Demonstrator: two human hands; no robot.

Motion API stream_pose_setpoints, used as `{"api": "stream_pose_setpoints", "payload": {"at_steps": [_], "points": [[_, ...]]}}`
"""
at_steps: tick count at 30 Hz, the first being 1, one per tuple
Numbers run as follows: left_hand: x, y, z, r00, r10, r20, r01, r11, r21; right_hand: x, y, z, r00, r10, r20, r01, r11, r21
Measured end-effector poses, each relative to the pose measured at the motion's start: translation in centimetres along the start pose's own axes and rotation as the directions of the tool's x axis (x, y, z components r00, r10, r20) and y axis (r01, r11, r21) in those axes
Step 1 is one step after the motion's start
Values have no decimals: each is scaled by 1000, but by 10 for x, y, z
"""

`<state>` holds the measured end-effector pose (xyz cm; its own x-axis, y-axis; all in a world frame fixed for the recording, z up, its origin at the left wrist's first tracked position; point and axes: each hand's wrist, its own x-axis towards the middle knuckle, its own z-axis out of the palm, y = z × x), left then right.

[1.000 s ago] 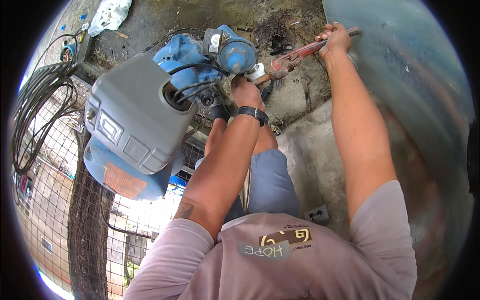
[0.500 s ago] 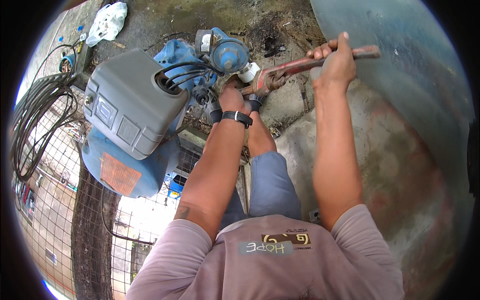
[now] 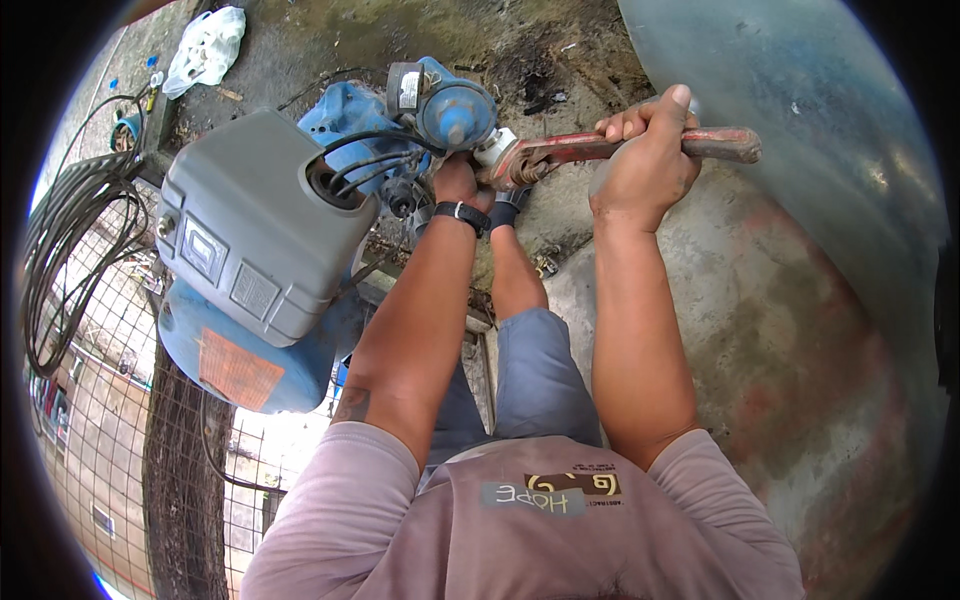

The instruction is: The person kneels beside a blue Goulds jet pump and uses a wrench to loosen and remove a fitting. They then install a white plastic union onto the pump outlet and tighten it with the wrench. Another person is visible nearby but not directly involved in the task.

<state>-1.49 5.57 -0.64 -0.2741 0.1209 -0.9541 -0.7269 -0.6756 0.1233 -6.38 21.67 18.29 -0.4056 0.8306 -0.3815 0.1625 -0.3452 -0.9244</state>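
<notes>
A red, worn pipe wrench point(image 3: 575, 148) lies crosswise in front of me. My right hand point(image 3: 645, 155) is closed round its handle, thumb on top. At the other end, its jaw meets a white pipe fitting point(image 3: 494, 147) below a round blue pump housing point(image 3: 456, 112). My left hand point(image 3: 460, 183), with a black watch on the wrist, is curled close against the wrench's jaw; its fingertips are partly hidden. Black cables point(image 3: 375, 150) run beside this hand into a grey plastic cover point(image 3: 255, 225).
The grey cover sits over a blue tank point(image 3: 230, 350) at the left. Coiled black hose point(image 3: 70, 240) hangs on wire mesh point(image 3: 110, 430). A white plastic bag point(image 3: 205, 50) lies at the far left. A large curved bluish surface point(image 3: 800, 110) borders the concrete floor at the right.
The wrench handle has swung toward me, and my right hand has come nearer and slightly left with it. My left hand stays by the jaw.
</notes>
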Motion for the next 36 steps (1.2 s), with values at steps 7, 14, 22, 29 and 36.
{"api": "stream_pose_setpoints", "payload": {"at_steps": [7, 14, 22, 29, 36], "points": [[-13, -3, 12, 992, 8, -124, -7, 1000, 12, 31, 21, -4, 998, 0, -58, 1, 1000, 3], [54, -14, -55, 908, 357, 219, -206, -77, 976, 81, 27, 5, 939, 211, -270, -249, 962, -114], [-10, -2, 26, 963, 188, -192, -188, 982, 19, 31, 17, -3, 995, 18, -96, -20, 1000, -14], [-11, -3, 21, 966, 184, -182, -186, 983, 11, 46, 23, 0, 992, 29, -122, -31, 999, -17], [-7, -7, 13, 948, 235, -214, -186, 956, 229, 60, 33, -2, 987, 4, -158, -14, 998, -57]]}}
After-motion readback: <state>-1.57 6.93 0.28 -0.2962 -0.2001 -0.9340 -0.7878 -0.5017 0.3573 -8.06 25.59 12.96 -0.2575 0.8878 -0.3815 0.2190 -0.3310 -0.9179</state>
